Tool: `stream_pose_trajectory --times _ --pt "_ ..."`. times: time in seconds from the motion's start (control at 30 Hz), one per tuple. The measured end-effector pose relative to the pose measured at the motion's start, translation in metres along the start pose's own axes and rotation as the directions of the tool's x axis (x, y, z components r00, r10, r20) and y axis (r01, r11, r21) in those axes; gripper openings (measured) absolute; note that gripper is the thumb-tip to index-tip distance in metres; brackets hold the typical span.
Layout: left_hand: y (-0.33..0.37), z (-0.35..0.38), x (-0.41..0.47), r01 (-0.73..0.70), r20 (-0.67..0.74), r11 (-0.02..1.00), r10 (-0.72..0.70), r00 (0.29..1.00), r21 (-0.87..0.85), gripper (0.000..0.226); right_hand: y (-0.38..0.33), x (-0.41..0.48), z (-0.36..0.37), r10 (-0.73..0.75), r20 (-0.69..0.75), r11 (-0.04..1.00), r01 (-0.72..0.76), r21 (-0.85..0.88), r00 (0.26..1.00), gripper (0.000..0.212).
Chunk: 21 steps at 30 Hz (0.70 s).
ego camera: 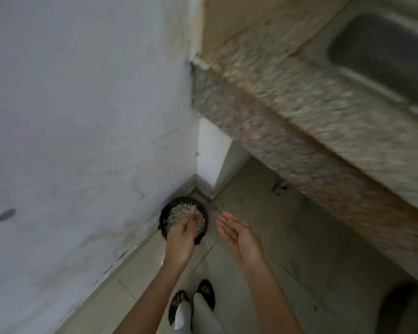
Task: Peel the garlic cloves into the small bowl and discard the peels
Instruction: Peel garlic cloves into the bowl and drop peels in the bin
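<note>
Now at the bin (pixel 163 213): it is sitting on the floor (pixel 251 273) in the corner against the wall (pixel 82 116), taking the waste.
Peels (pixel 182 210): they are lying heaped inside the bin, pale and shredded.
Left hand (pixel 180 239): it is hovering right over the bin, fingers bunched downward, likely shedding peels; whether any are pinched is too blurred to tell.
Right hand (pixel 239 233): it is hanging just beside the bin, fingers straight, holding nothing.
Garlic cloves, small bowl: neither is showing.
</note>
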<state>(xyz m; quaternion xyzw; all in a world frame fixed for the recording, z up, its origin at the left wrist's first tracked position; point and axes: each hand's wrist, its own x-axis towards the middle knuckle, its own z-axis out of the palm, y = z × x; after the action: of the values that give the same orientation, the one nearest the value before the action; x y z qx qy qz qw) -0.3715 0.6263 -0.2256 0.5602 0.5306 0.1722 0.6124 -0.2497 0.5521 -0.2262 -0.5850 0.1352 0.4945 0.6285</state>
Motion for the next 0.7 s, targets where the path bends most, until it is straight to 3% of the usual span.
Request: stream_pose_trajectory --times 0.13,0.3,0.5,0.7 --pt "0.063 0.030 -0.068 0.011 0.130 0.989 0.008 0.992 -0.145 0.027 -0.064 -0.100 -0.059 -0.142 -0.155 0.985 0.155 0.072 0.978 0.023" --pt "0.126 0.117 -0.159 -0.041 0.343 0.983 0.101 0.934 -0.177 0.023 -0.119 -0.219 -0.162 -0.311 -0.362 0.918 0.376 0.126 0.879 0.021" --pt "0.154 0.263 -0.280 -0.135 0.673 0.984 0.179 0.717 -0.118 0.023 -0.139 -0.331 -0.320 -0.411 -0.623 0.782 0.609 0.135 0.666 0.022" --pt "0.154 0.395 -0.384 -0.176 0.846 0.978 0.187 0.500 -0.112 0.025 -0.142 -0.405 -0.457 -0.353 -0.806 0.677 0.725 0.130 0.474 0.019"
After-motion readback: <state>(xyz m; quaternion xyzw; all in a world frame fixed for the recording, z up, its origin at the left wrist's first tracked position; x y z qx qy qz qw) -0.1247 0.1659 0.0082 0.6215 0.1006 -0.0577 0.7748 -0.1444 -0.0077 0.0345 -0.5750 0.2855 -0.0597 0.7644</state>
